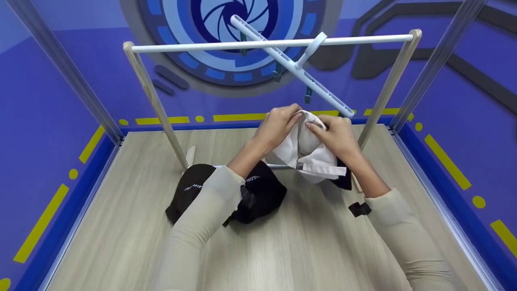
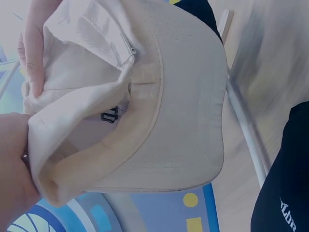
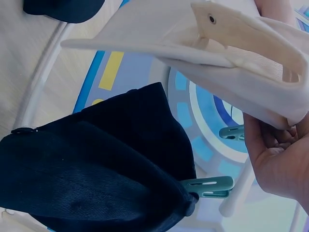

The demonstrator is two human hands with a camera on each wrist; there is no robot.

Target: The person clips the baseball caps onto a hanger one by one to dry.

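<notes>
A cream baseball cap [image 1: 319,159] is held up between both hands, its opening and back strap facing the head camera. My left hand [image 1: 279,123] pinches the cap's upper edge on the left. On the other side my right hand [image 1: 337,135] grips the fabric, thumb on the near side. The left wrist view shows the cap's brim [image 2: 193,106] and its folded inner band. Just above the hands is a pale blue hanger [image 1: 291,66] with green clips, hooked over a rail. A dark cap [image 3: 111,159] hangs from a green clip [image 3: 210,186], mostly hidden behind the right hand in the head view.
Two black caps with white lettering lie on the wood-grain table: the left cap [image 1: 190,184] and another cap [image 1: 264,194] beside it, partly behind the left forearm. The rack has a white rail [image 1: 181,47] and wooden posts [image 1: 389,85]. Blue patterned walls [image 1: 476,133] enclose the table.
</notes>
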